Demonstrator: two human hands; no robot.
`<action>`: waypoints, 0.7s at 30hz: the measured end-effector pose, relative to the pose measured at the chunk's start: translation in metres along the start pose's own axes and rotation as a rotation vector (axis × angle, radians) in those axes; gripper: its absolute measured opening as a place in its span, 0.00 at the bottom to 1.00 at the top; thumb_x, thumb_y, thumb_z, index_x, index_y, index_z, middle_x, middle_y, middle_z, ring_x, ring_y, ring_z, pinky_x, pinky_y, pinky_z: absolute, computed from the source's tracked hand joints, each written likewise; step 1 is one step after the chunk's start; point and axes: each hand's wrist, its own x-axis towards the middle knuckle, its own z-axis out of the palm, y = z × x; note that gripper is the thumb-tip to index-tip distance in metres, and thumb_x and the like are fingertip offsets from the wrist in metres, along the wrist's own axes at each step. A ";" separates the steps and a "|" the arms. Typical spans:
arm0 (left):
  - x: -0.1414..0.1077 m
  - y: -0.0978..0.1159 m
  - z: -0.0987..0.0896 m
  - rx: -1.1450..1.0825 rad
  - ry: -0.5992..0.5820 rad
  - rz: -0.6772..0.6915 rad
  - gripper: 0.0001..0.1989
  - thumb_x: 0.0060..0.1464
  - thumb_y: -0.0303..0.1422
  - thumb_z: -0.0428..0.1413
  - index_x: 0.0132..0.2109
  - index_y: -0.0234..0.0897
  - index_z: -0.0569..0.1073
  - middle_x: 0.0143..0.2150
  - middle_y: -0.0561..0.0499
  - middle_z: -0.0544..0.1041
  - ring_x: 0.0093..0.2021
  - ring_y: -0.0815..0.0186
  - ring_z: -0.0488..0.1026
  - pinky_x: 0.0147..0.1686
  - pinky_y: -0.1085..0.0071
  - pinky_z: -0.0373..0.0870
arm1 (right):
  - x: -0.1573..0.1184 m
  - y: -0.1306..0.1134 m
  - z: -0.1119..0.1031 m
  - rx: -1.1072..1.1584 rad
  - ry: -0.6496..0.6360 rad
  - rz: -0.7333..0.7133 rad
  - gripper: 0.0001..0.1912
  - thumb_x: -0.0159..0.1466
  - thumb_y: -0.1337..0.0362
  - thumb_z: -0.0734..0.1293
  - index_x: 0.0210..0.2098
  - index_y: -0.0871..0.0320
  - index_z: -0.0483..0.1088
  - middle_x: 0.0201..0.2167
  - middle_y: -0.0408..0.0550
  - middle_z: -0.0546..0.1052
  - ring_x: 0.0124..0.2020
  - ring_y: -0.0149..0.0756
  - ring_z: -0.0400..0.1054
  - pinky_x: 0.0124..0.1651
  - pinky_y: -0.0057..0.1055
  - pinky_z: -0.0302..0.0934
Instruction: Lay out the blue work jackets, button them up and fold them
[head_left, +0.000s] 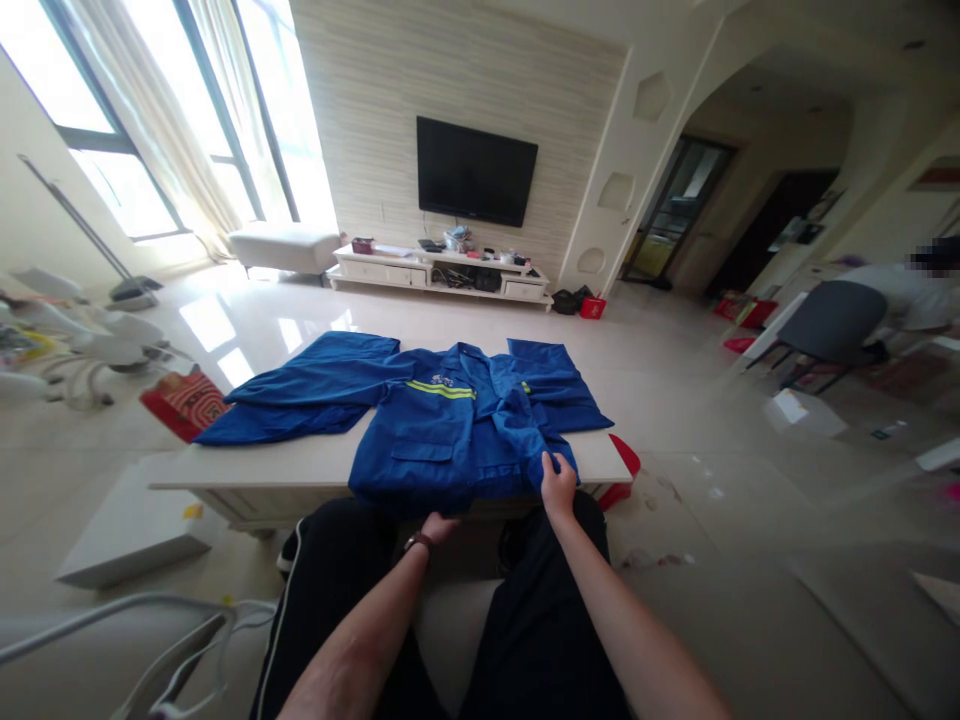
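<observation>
At frame centre, the blue jacket (424, 425) lies crosswise on the surface (251, 468), above our hands; our right hand (558, 485) pinches its front flap (523, 428); we cannot tell whether our left hand (439, 527), near the hem (409, 506), grips.

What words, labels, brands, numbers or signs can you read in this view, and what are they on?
None can be read for certain.
Blue jacket: white print above the yellow stripe, too small to read.
Red bag: pale markings, too blurred to tell whether they include letters.
Television: faint mark on the lower edge, too small to read.
</observation>
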 end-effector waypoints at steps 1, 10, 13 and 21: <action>-0.001 0.000 0.007 0.051 -0.022 0.056 0.14 0.49 0.24 0.62 0.46 0.31 0.78 0.47 0.38 0.78 0.51 0.51 0.75 0.54 0.58 0.71 | 0.003 0.001 -0.003 0.039 0.044 -0.008 0.39 0.63 0.33 0.57 0.40 0.64 0.76 0.42 0.64 0.80 0.44 0.51 0.73 0.52 0.40 0.63; 0.023 0.007 0.037 1.225 -0.120 0.683 0.31 0.58 0.19 0.51 0.62 0.52 0.75 0.73 0.50 0.61 0.59 0.48 0.70 0.56 0.48 0.66 | 0.027 0.021 -0.028 0.137 0.098 0.049 0.33 0.60 0.37 0.63 0.40 0.63 0.78 0.41 0.61 0.81 0.46 0.51 0.73 0.50 0.40 0.64; 0.034 0.009 0.031 1.230 -0.120 0.686 0.30 0.58 0.18 0.50 0.60 0.51 0.77 0.69 0.47 0.68 0.58 0.48 0.72 0.58 0.44 0.63 | 0.026 0.019 -0.020 0.128 0.062 0.068 0.33 0.60 0.38 0.63 0.42 0.64 0.77 0.46 0.63 0.81 0.50 0.53 0.72 0.53 0.41 0.64; 0.023 0.031 0.013 1.160 -0.129 0.789 0.20 0.54 0.18 0.54 0.48 0.37 0.84 0.66 0.37 0.71 0.56 0.48 0.74 0.53 0.54 0.69 | 0.024 0.014 -0.013 0.128 0.005 0.035 0.31 0.62 0.39 0.62 0.40 0.62 0.77 0.42 0.60 0.81 0.46 0.51 0.73 0.51 0.40 0.65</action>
